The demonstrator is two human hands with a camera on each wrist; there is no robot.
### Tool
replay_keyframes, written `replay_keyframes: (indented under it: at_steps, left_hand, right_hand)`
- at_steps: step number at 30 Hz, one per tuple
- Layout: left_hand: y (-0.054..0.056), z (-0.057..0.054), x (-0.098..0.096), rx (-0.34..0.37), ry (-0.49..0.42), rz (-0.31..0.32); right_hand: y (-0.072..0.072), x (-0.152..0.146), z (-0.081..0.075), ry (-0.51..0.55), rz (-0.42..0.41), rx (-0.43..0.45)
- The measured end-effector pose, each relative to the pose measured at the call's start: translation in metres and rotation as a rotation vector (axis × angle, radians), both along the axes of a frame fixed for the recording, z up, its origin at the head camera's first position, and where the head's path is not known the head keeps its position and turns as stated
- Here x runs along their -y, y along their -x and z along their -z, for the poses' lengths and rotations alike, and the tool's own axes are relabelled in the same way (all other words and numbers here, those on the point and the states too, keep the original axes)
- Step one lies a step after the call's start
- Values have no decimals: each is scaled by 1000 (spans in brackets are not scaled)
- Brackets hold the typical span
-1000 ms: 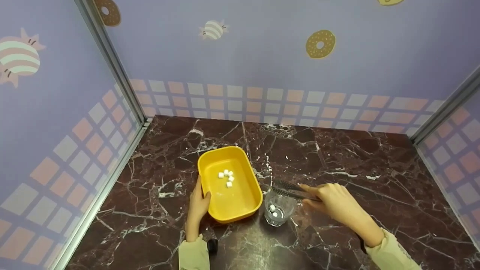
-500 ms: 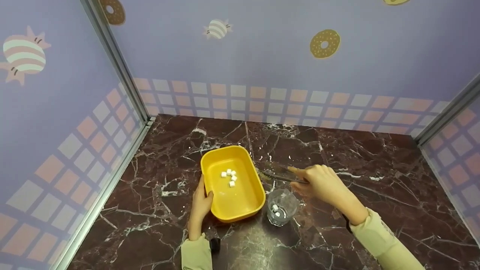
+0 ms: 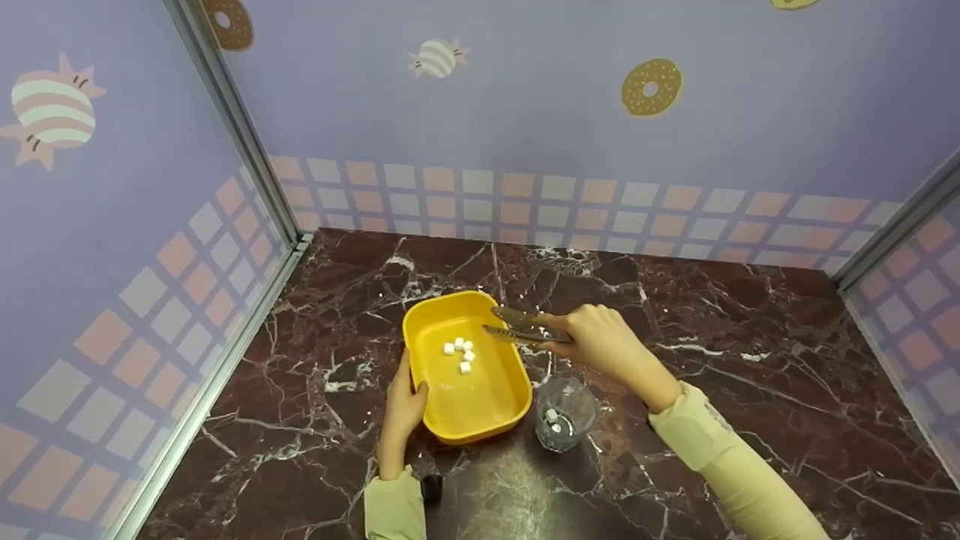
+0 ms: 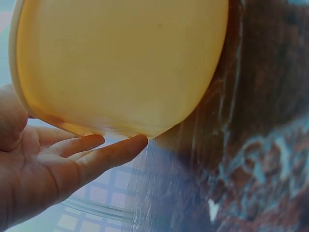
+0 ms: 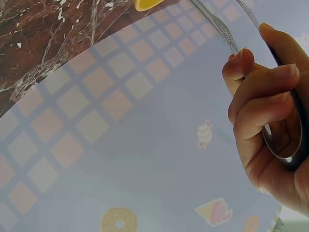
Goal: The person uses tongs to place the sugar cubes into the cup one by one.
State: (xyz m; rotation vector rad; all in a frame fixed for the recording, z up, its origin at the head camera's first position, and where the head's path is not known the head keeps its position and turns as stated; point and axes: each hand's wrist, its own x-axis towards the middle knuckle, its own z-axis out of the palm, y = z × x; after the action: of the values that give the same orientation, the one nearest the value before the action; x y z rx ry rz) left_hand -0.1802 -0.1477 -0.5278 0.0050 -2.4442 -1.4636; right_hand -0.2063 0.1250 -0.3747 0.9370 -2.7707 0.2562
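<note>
My left hand (image 3: 403,409) grips the left side of a yellow plastic tub (image 3: 517,420), the thumb at its rim and the fingers along its outer wall. In the left wrist view the fingertips touch the tub's side (image 4: 120,72). Several small white cubes (image 3: 466,367) lie on the tub's floor. My right hand (image 3: 604,341) holds metal tongs (image 3: 525,334), their perforated tips parted over the tub's upper right rim. Fingers wrap the tongs' bent handle (image 5: 289,159) in the right wrist view. Right of the tub stands a clear glass (image 3: 581,397) with white cubes (image 3: 552,415) at its bottom.
The brown marbled tabletop (image 3: 337,300) runs back to a lilac wall (image 3: 525,97) with printed sweets and checks. Side panels stand left (image 3: 112,225) and right (image 3: 930,247), joined by metal strips.
My right hand has moved left and away from me, taking the tongs from over the glass to the tub's far right rim. The left hand keeps its hold; the head view shifted slightly.
</note>
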Motion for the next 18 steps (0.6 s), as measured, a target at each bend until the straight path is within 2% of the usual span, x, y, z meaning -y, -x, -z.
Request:
replay_keyframes:
  at_steps: [18]
  left_hand:
    - [1, -1, -1, -8, -3, -4]
  right_hand:
    - [30, 44, 30, -84, -41, 12]
